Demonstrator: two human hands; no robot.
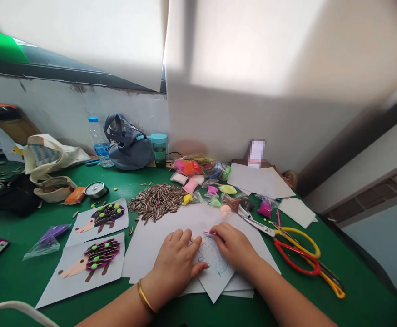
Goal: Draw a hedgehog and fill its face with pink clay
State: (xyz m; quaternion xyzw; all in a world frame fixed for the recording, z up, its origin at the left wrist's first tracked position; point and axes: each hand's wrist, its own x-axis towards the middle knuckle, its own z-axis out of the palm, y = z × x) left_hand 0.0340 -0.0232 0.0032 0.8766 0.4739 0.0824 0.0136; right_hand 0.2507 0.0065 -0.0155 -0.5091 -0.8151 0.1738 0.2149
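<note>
Green worktop (21, 227) fills the lower frame. My left hand (175, 263) lies flat, fingers spread, pressing a white sheet (215, 277) at lower centre. My right hand (234, 247) rests on the same sheet, fingers closed on a thin pink strip (209, 235). Sunflower seeds (157, 202) sit just above, scissors (294, 247) to the right.

Green table (14, 272) bears papers (151, 240), seeds (157, 202), scissors (297, 247)
</note>
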